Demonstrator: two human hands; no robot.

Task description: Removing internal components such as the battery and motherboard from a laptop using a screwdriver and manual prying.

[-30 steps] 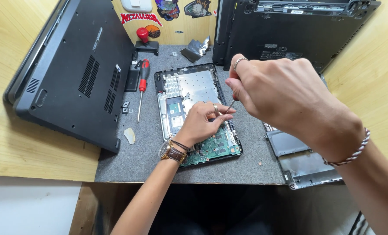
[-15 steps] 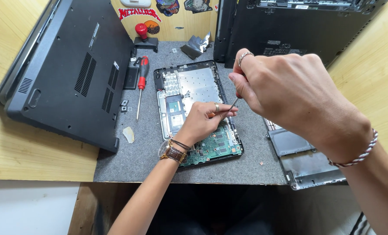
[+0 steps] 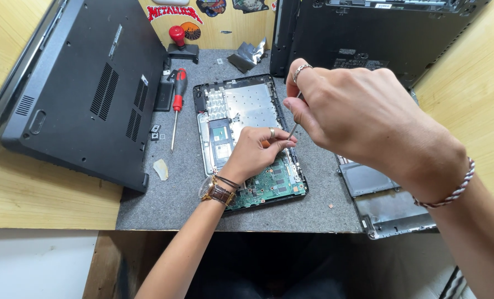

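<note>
Grey felt mat (image 3: 164,205) on wooden surface (image 3: 42,202), w/ opened black laptop base (image 3: 249,144) lying flat at centre. Right hand (image 3: 357,119) pinching thin metal screwdriver shaft (image 3: 294,128), tip angled down twd left hand (image 3: 258,149). Left hand curled, fingertips pressing on base near tip, gripping nothing seen. Best kept: tip vertical, light pressure, base steadied, slow turns. Base shows silver plate up top, green circuit board (image 3: 272,182) at near end. Red-handled screwdriver (image 3: 176,102) lying unused just left. Closed black laptop (image 3: 80,83) further left.
</note>
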